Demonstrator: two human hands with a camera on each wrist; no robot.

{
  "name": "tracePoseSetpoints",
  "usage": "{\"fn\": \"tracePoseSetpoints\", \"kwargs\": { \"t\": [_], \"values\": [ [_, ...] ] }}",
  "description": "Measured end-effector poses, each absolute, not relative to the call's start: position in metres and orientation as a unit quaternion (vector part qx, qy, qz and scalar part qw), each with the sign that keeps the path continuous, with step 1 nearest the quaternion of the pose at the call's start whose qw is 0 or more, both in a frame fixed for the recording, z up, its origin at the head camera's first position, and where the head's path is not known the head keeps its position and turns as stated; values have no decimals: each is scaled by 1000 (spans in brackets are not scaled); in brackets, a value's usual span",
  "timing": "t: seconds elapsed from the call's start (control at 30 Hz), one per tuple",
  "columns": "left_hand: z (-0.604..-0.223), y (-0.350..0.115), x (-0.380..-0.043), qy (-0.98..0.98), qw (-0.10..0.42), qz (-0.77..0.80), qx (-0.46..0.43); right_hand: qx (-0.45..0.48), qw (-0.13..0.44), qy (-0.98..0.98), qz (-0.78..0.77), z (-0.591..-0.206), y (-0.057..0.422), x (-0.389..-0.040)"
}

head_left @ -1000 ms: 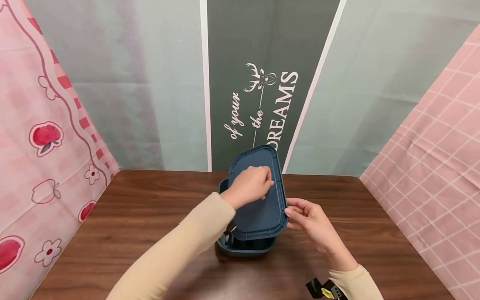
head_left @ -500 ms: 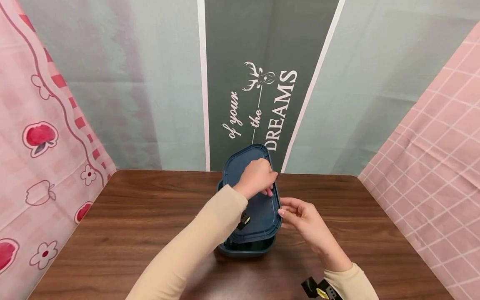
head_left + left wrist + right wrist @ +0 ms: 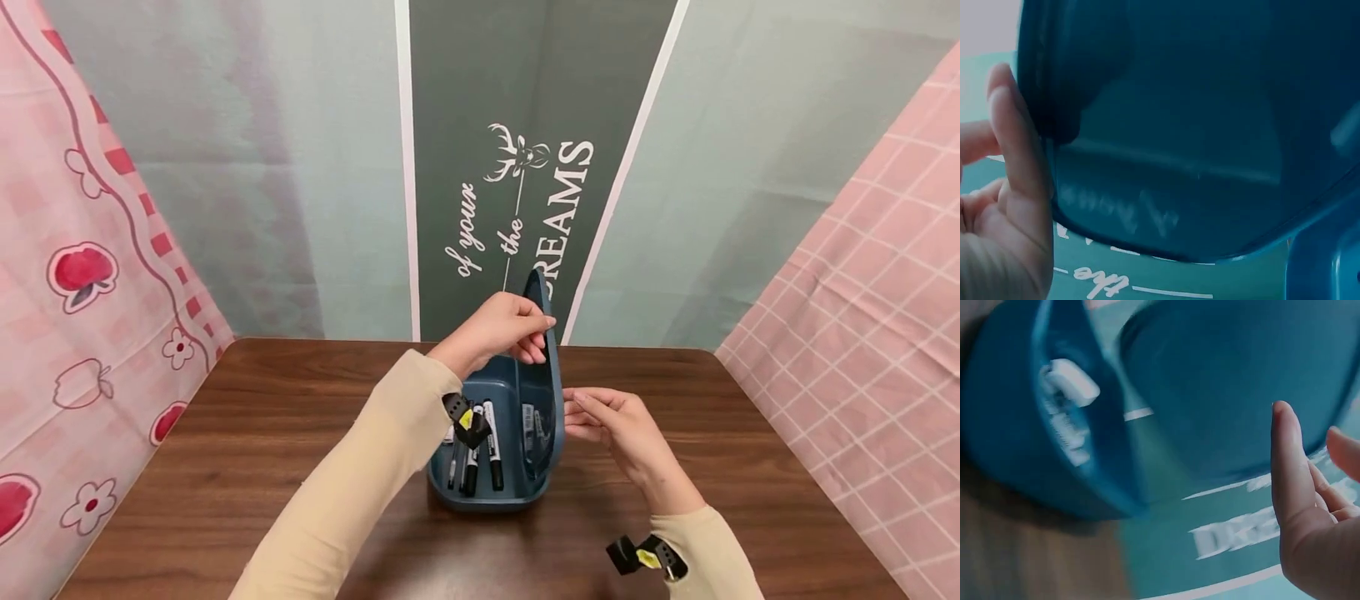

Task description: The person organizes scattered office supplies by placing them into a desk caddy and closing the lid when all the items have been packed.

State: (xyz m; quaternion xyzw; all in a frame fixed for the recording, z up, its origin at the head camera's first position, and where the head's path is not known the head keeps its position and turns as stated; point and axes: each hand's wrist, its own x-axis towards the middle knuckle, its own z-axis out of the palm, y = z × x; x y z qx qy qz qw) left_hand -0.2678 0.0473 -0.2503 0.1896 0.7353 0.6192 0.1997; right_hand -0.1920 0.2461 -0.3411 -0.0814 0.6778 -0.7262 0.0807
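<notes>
In the head view a dark blue box [image 3: 487, 503] stands uncovered on the table. Its blue lid [image 3: 556, 392] is held on edge, nearly upright, over the box's right side. My left hand [image 3: 498, 330] pinches the lid's far edge between thumb and fingers; the left wrist view shows the lid [image 3: 1179, 94] broadside beside that hand. My right hand [image 3: 626, 425] is at the lid's right face, fingers extended, thumb apart from the lid in the right wrist view. Black-and-white markers [image 3: 492, 442] and thinner pens [image 3: 453, 467] lie in the box's left part.
A divider [image 3: 517, 387] splits the box; a clear packet with a white label [image 3: 528, 427] lies right of it. A white block [image 3: 1074, 382] shows inside the box. Brown wooden table [image 3: 315, 433] surrounds it, with a grey-green printed cloth [image 3: 480, 167] behind and pink cloths at both sides.
The lid has swung from leaning across the box to nearly upright at its right side, uncovering the pens. My left hand has moved to the lid's far edge; my right thumb has left its rim.
</notes>
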Motion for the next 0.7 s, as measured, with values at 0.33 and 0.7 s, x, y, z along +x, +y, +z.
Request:
{"fn": "tracePoseSetpoints", "kwargs": {
  "t": [0.33,0.7],
  "values": [
    [-217,40,-251,650,248,669,262,-112,191,578,-785,-379,242,-209],
    [-228,1,-259,580,245,746,215,-180,186,458,-851,-384,239,-207]
  ]
}}
